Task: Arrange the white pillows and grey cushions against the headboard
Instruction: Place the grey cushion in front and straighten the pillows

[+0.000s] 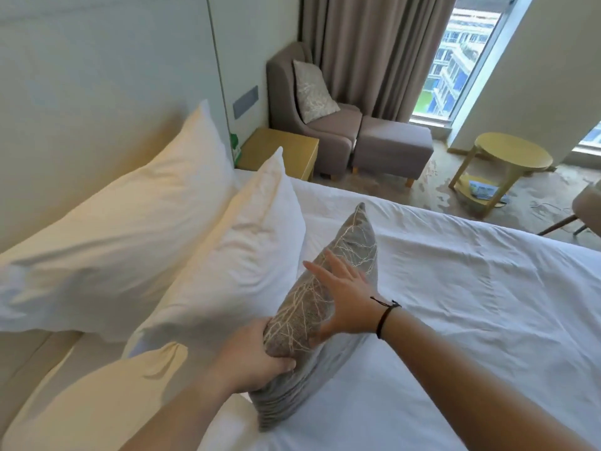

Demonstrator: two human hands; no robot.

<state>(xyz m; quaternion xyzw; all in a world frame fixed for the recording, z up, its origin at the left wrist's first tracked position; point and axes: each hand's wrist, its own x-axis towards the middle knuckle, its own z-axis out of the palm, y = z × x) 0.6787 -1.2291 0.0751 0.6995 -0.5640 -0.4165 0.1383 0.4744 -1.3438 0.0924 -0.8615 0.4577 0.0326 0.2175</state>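
Both forearms reach in from the bottom edge toward a grey cushion standing on edge on the white bed. On its near upper corner the left hand has its fingers curled round the fabric, clamped on it. Just beyond them, the right hand lies flat against the cushion's patterned face, its fingers straight and spread apart; a dark cord bracelet circles that wrist. Left of the gripping fingers, touching the cushion's far side, a white pillow leans upright, and behind it a second white pillow rests against the pale headboard. Another white pillow lies low at the left, under the left forearm. Well beyond the fingers, past the bed, a wooden bedside desk stands by the wall, next to a grey armchair that holds a pale patterned cushion propped on its seat, with a grey footstool touching its front. Farther right, a round yellow desk carries papers on its lower shelf, near the curtain and window.
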